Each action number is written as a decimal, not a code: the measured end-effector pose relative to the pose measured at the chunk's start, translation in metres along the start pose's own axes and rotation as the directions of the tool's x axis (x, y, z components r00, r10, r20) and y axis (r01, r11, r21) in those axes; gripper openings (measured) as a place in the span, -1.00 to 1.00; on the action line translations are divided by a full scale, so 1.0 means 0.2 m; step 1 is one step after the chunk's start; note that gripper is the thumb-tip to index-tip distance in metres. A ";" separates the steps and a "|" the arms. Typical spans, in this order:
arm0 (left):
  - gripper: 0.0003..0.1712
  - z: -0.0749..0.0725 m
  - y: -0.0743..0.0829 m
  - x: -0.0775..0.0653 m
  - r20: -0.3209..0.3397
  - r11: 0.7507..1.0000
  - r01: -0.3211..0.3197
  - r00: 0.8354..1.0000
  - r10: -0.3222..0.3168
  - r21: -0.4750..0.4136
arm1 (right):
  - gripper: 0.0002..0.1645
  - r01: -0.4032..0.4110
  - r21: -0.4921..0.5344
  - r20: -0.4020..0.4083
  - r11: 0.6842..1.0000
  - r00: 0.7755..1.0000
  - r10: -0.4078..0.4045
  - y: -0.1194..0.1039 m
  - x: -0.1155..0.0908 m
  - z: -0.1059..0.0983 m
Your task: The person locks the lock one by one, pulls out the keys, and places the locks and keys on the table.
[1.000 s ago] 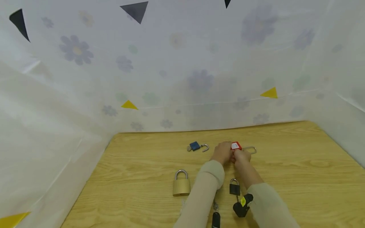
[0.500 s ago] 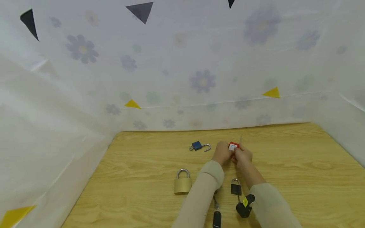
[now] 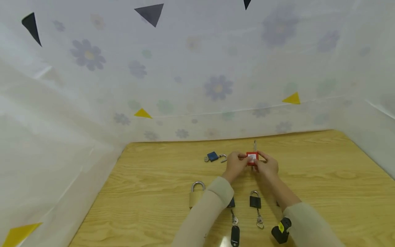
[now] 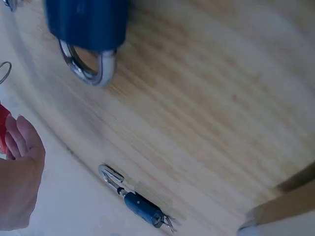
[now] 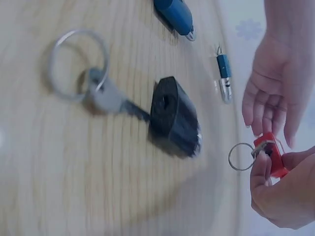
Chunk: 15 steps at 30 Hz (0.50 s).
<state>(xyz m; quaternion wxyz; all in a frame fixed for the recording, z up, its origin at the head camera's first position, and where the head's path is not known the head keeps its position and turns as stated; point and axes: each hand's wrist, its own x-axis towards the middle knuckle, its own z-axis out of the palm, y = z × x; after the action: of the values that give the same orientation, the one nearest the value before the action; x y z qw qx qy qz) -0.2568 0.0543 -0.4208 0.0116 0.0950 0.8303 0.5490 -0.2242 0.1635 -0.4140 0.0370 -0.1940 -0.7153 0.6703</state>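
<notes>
Over the far part of the table, both hands meet at a red padlock [image 3: 252,158] with a white label, its shackle pointing up and away. My left hand [image 3: 236,166] has thumb and fingertips at the lock's left edge, fingers fairly straight in the right wrist view. My right hand [image 3: 269,167] grips the other side, its index finger curled against a key [image 5: 265,148] at the lock's underside. From that key hangs a metal ring [image 5: 235,158]. A blue padlock [image 3: 212,156] with open shackle and a key lies left of my left hand.
A large brass padlock [image 3: 195,199], a second blue padlock [image 4: 87,22] and a black padlock [image 3: 255,202] with key and ring lie nearer. Beside them is a key with black tag [image 3: 235,236]. A black camera [image 3: 281,230] sits at my right wrist. White sheeting [image 3: 185,85] encloses the table.
The red padlock has turned from lying sideways, shackle to the right, to shackle pointing away. Both hands have shifted their grip, and the forearms have spread apart.
</notes>
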 end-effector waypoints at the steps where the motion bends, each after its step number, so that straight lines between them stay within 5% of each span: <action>1: -0.69 -0.01 0.00 -0.01 0.010 0.998 0.042 0.999 -0.042 -0.055 | -0.42 0.022 -0.034 0.027 0.999 0.999 -0.022 -0.01 -0.02 -0.01; 7: -0.64 -0.03 0.01 -0.08 0.084 0.917 0.279 0.960 -0.266 -0.284 | -0.45 0.157 -0.137 0.153 0.978 0.979 -0.135 -0.04 -0.12 -0.05; 15: -0.68 -0.12 0.07 -0.23 0.136 0.831 0.283 0.959 -0.248 -0.479 | -0.45 0.215 -0.076 0.240 0.974 0.952 -0.192 -0.09 -0.30 -0.06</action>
<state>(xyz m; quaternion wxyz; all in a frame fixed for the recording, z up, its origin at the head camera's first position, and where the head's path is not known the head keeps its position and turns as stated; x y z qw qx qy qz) -0.2118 0.0292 -0.4032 0.1399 -0.0087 0.6664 0.7323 -0.1698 0.1548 -0.3823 0.0126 -0.0416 -0.7640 0.6437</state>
